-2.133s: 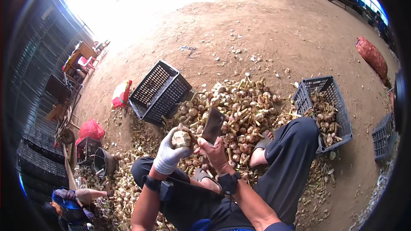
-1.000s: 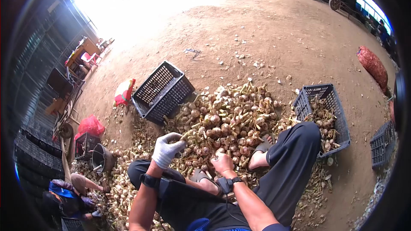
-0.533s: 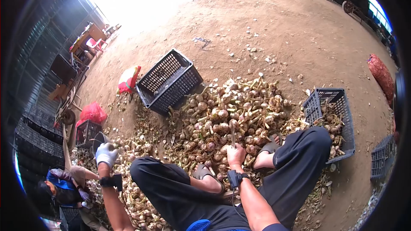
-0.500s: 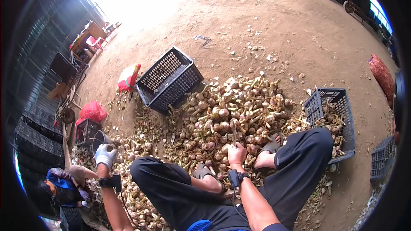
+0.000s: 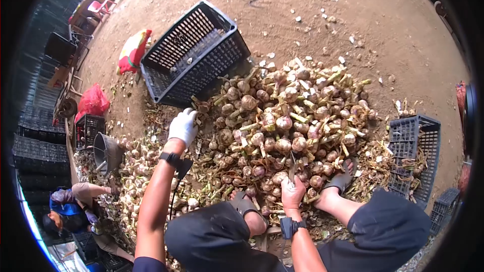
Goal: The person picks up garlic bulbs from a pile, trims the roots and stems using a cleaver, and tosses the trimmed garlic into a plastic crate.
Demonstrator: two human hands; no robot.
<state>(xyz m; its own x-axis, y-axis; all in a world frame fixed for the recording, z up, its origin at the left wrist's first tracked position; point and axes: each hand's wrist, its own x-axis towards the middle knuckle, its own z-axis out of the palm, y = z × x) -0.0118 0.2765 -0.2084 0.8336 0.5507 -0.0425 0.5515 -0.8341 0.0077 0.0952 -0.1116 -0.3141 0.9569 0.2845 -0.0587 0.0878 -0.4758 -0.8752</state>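
My right hand (image 5: 293, 192), bare and with a band on the wrist, is closed around a knife (image 5: 292, 171) whose narrow blade points up towards the garlic. It is low over the near side of a large heap of garlic bulbs (image 5: 283, 145), between my sandalled feet. My left hand (image 5: 183, 127) wears a white glove and is over the heap's left edge, just below the big black crate. Its fingers reach forward, loosely bent, and I see nothing held in them. Trimmed garlic (image 5: 143, 163) lies in a paler pile left of my left forearm.
A tilted black plastic crate (image 5: 222, 53) stands behind the heap; another crate (image 5: 421, 156) with dry scraps is at right. A dark bucket (image 5: 107, 153), a red bag (image 5: 93, 102) and a colourful sack (image 5: 134, 52) are at left. A co-worker (image 5: 75, 211) sits at lower left.
My left hand has moved from beside the bucket, right and forward to the heap's left edge. My right hand still holds the knife. The view has tipped down and closer to the heap.
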